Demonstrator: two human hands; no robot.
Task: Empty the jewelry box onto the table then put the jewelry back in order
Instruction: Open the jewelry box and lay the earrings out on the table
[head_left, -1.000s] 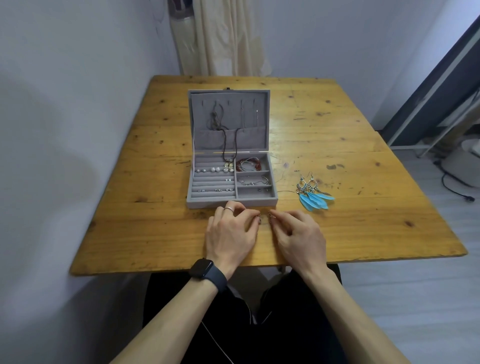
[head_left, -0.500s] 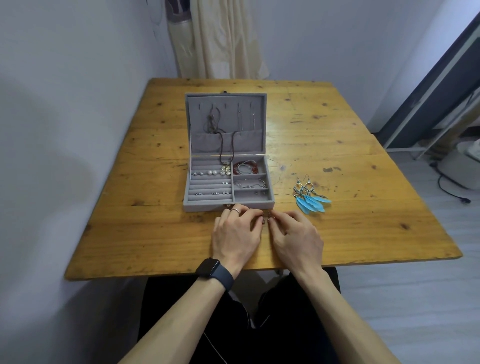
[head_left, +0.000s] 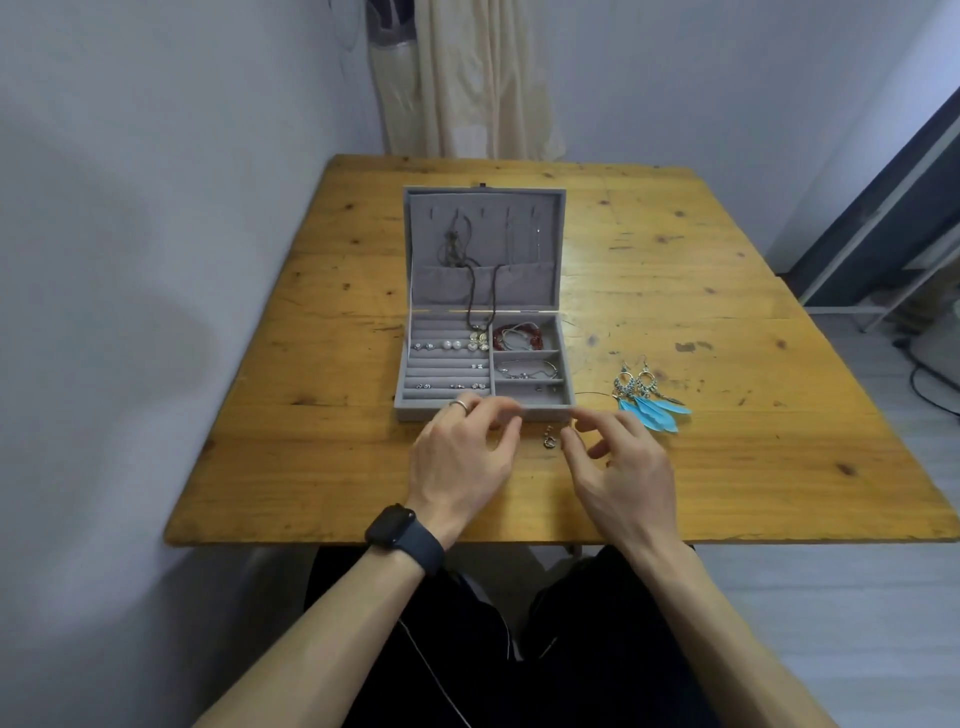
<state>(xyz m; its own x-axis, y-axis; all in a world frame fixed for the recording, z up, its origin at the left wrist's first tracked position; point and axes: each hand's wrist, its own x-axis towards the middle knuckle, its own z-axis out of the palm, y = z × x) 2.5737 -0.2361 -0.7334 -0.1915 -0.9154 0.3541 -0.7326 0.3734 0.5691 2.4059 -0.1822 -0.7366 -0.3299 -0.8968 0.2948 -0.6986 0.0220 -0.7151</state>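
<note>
Lying open on the wooden table (head_left: 311, 467), the grey jewelry box (head_left: 415, 409) has its lid flat behind it. Cords hang over the lid pocket, studs and pearls fill the left ring rows, and bracelets sit in the right compartments. The left hand (head_left: 460, 457), wearing a ring and a dark watch (head_left: 402, 532), is at the box's front edge. Its fingers are curled with the tips bunched together, and I cannot tell whether they pinch anything. Just right of it, a small silver charm (head_left: 549, 437) shows between the hands, near the right thumb. The right hand (head_left: 618, 467) is relaxed, thumb and forefinger apart, holding nothing visible. Farther right, blue feather earrings (head_left: 652, 402) lie on the wood.
</note>
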